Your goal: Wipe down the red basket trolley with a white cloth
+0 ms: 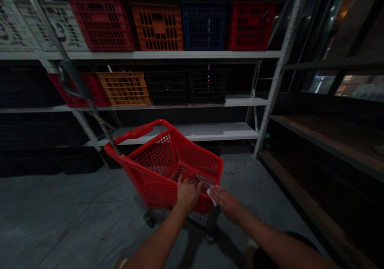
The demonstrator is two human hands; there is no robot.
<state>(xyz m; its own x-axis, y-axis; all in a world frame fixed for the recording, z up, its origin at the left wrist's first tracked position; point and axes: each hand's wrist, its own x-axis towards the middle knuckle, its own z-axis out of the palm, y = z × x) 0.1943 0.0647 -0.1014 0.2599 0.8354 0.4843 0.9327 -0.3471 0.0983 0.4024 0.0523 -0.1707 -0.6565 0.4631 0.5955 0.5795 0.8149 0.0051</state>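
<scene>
A red plastic shopping cart (159, 187) stands on the floor in front of me, its handle toward the shelves on the left. My left hand (188, 193) is closed over the near rim of the basket, fingers reaching inside and thumb pointing right. Just right of it, my right hand (226, 201) presses a small white cloth (211, 195) against the outside of the basket near its front corner. The cloth is mostly covered by the fingers, so whether it is fabric or paper is unclear. A metal pole (100, 119) rises from the handle's left end.
White metal shelves (168, 55) behind the cart hold crates, among them an orange crate (157, 27), a blue crate (204, 27) and a black crate (207, 87). Dark shelving (318, 141) runs along the right. Grey concrete floor (75, 213) lies around the wheels.
</scene>
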